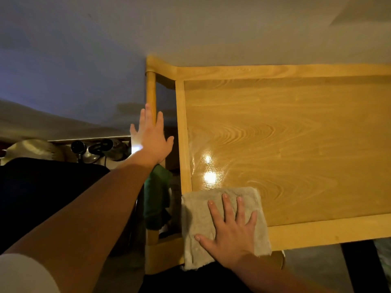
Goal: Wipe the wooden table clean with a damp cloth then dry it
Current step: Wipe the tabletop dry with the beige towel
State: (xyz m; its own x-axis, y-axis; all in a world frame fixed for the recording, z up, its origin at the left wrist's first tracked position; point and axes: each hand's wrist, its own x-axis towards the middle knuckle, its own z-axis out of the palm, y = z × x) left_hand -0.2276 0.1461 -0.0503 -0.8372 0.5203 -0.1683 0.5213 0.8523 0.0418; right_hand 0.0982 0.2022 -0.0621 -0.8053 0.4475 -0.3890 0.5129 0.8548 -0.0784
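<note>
The wooden table (pixel 285 140) has a glossy, light honey-coloured top with wavy grain, framed by a paler raised border, and two bright light spots shine on its near left part. A grey-beige cloth (pixel 203 220), square and fuzzy like terry towel, lies flat on the near left corner of the table, draping over the near edge with a frayed hem. The right hand (pixel 232 231) presses flat on the cloth, palm down, fingers spread wide, gripping nothing. The left hand (pixel 151 138) is open with fingers stretched, held in the air past the table's left edge, in front of a round wooden post (pixel 151 89) at the far left corner. The left arm wears a short white sleeve (pixel 23 273).
</note>
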